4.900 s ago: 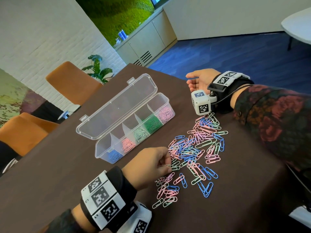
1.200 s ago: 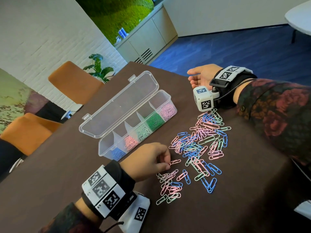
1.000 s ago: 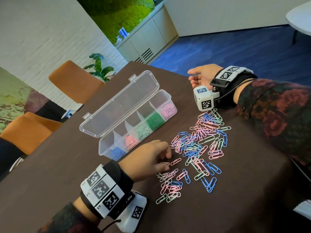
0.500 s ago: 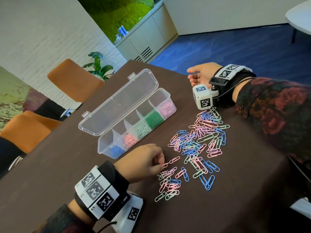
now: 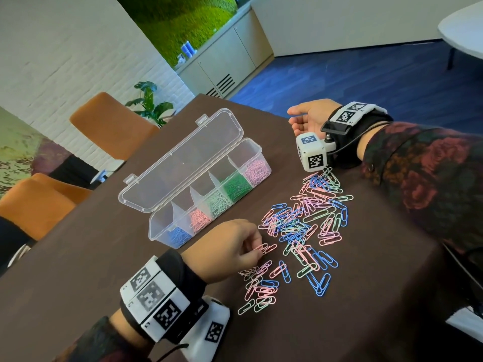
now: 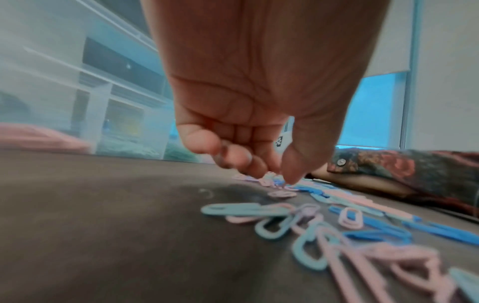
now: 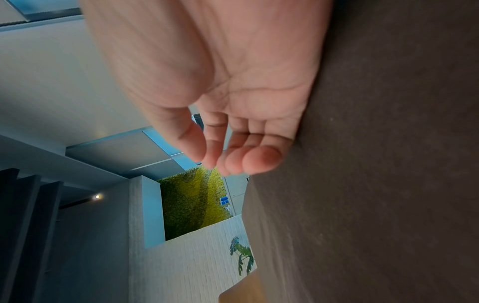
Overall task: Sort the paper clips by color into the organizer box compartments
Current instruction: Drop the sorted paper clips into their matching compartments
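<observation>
Head view shows left hand (image 5: 224,250) apparently pinching pink clips (image 5: 266,248).

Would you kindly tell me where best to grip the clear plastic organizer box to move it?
Grip the clear plastic organizer box by its two short end walls, coming from above. Its lid lies open behind, and the front wall is long and thin.

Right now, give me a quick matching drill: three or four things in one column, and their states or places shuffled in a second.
1. left hand
2. right hand
3. box lid
4. dark green clips

a. open, tilted back
b. idle, palm up on table
c. in compartment second from far end
d. pinching pink clips

Pairs: 1-d, 2-b, 3-a, 4-c
</observation>
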The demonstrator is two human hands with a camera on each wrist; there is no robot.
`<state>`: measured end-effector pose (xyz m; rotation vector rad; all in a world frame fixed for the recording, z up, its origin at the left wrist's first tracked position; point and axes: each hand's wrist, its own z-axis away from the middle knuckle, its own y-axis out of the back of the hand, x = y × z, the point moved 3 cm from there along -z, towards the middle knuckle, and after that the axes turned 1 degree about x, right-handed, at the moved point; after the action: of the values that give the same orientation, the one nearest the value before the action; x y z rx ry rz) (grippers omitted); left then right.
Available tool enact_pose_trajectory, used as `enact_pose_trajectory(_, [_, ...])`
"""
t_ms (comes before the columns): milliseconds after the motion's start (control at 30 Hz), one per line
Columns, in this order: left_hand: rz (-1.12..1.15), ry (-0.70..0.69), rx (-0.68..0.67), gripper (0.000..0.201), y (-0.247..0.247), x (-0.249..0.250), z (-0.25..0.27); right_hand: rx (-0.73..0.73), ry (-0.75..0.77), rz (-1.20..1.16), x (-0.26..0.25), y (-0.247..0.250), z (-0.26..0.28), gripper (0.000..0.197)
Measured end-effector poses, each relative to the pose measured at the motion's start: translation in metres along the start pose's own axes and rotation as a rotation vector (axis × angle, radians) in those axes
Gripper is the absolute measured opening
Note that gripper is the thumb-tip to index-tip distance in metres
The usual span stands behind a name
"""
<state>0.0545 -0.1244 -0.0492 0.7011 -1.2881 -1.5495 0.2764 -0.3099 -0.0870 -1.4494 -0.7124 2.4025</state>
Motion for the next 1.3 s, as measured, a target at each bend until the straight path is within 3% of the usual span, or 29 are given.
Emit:
enact_pose_trajectory(233, [-0.025,0.072,-0.018,0.016,-0.003,0.006,-0.015,-0.011,0.008,-0.006,0.000,0.000,-0.001,0.018])
enact_pose_trajectory(567, [-0.067,0.030,-0.063,0.014,-0.003,0.012,-0.014,-0.006,0.007,-0.009,0.000,-0.002,0.001,0.019])
enact_pose_trajectory(733, [-0.028,-0.039,0.010,0.015,0.001,0.019,-0.013,0.000,0.009,0.008,-0.001,-0.001,0.002,0.020])
enact_pose_trajectory(1067, [-0.026,0.021,-0.022,0.011,-0.002,0.017,-0.021,0.011,0.012,0.013,-0.001,0.000,0.000,0.016])
enact_pose_trajectory(1300, [0.036,0.045,-0.031,0.027,-0.001,0.007,-0.012,0.000,0.007,0.006,0.000,0.000,-0.003,0.017])
